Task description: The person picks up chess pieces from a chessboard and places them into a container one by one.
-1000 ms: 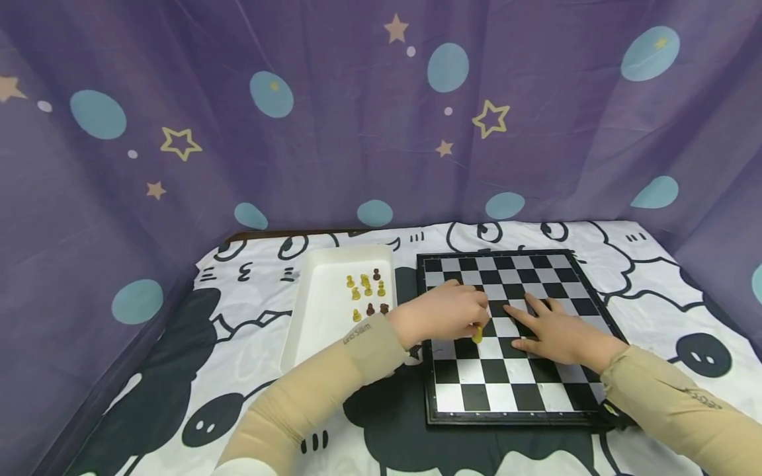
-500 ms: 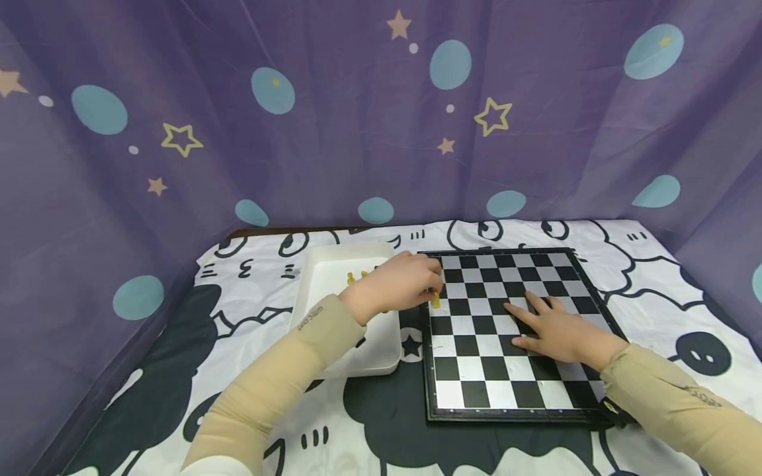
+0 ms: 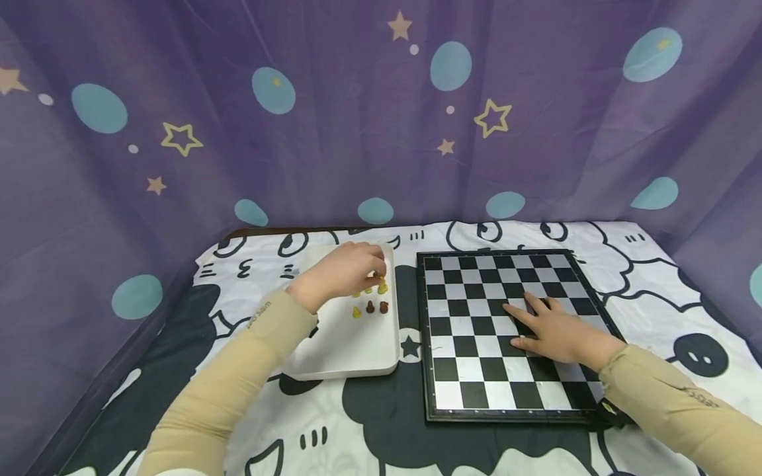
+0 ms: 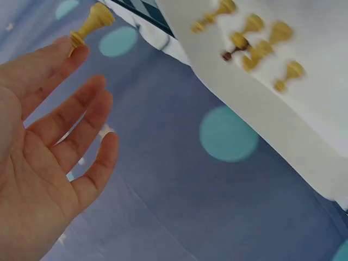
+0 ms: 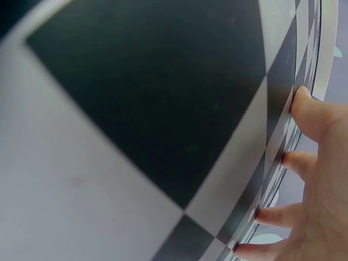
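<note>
My left hand (image 3: 342,271) is over the far right part of the white tray (image 3: 395,337). Between its thumb and index finger it pinches a yellow chess piece (image 4: 93,23) near its narrow end, and the other fingers are loosely bent. Close by in the tray are several yellow chess pieces, one of them a yellow piece (image 3: 356,312) beside two dark brown pieces (image 3: 383,307). The hand hides some of the others in the head view. My right hand (image 3: 556,332) rests on the black-and-white chessboard (image 3: 476,370) with spread fingers, their tips touching its squares.
The tray and the chessboard lie side by side on a cartoon-print cloth (image 3: 476,449), with a narrow strip between them. The board has a raised black frame. A purple curtain (image 3: 357,132) with stars and blue spots hangs behind and at the sides.
My left hand has moved left from over the chessboard to over the tray, with the yellow chess piece in its fingers. The right hand has stayed on the board.
</note>
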Action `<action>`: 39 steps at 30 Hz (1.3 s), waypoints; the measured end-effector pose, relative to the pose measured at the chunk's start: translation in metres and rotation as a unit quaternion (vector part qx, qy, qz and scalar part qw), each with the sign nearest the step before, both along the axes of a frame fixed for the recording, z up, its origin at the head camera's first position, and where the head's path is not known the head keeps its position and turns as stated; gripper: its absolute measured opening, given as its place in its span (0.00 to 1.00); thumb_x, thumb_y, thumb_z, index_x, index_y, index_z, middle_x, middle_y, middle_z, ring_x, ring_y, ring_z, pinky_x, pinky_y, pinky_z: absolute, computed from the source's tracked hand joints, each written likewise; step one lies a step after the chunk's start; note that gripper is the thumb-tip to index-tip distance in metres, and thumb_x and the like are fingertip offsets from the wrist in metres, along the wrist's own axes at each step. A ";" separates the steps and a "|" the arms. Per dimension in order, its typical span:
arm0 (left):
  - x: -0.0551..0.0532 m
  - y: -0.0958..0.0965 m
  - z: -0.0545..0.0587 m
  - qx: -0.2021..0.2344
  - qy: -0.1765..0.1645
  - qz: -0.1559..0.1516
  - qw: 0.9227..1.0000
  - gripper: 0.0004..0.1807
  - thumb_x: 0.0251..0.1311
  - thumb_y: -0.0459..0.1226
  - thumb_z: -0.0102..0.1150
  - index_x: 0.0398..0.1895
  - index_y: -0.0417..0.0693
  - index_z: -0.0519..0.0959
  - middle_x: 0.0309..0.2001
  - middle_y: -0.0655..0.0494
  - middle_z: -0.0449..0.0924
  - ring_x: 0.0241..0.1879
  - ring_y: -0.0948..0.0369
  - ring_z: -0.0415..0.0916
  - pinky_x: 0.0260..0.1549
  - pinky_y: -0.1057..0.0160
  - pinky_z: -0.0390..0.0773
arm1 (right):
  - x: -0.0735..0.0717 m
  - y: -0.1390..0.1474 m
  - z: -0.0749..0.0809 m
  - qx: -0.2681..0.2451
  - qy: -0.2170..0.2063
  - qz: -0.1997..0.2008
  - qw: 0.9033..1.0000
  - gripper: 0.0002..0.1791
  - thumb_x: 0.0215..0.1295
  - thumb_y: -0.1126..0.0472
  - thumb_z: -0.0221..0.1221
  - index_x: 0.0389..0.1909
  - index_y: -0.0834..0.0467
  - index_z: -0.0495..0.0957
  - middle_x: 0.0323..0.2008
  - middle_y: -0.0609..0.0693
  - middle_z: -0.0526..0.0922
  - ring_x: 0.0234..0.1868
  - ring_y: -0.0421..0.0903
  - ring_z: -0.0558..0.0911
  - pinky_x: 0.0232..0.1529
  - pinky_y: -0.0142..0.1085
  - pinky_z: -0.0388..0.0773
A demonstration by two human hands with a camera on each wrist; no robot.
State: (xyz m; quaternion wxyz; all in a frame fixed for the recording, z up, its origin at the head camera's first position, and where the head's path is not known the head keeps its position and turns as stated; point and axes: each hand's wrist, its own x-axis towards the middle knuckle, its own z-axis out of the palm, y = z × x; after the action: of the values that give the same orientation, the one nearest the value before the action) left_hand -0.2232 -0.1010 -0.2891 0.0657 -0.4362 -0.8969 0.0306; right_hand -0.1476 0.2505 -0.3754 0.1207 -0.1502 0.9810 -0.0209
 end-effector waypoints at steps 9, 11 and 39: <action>-0.017 -0.029 -0.005 0.002 -0.032 0.044 0.999 0.05 0.54 0.35 0.63 0.34 0.48 0.84 0.39 0.53 0.80 0.38 0.57 0.78 0.39 0.58 0.77 | 0.001 0.000 -0.001 -0.005 -0.001 0.003 1.000 0.42 0.58 0.29 0.47 0.69 0.48 0.59 0.68 0.70 0.53 0.62 0.78 0.55 0.45 0.67 0.70; -0.020 -0.033 -0.008 -0.003 -0.042 0.057 0.998 0.06 0.54 0.35 0.62 0.35 0.48 0.84 0.39 0.53 0.81 0.38 0.56 0.78 0.40 0.58 0.77 | 0.002 0.000 -0.001 -0.006 -0.002 0.005 1.000 0.41 0.58 0.30 0.47 0.69 0.48 0.59 0.68 0.70 0.53 0.63 0.78 0.55 0.45 0.67 0.70; -0.060 -0.060 -0.032 -0.043 -0.128 0.153 0.979 0.03 0.55 0.34 0.61 0.31 0.48 0.83 0.40 0.50 0.80 0.42 0.55 0.76 0.46 0.56 0.75 | 0.000 0.002 -0.001 -0.009 0.000 0.009 1.000 0.41 0.59 0.30 0.47 0.69 0.48 0.59 0.68 0.70 0.54 0.63 0.78 0.55 0.46 0.68 0.69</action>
State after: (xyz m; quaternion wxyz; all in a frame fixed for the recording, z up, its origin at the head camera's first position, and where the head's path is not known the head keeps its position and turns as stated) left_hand -0.2831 -0.1607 -0.3209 -0.0740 -0.2961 -0.9520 0.0223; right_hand -0.1475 0.2523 -0.3767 0.1196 -0.1603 0.9794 -0.0284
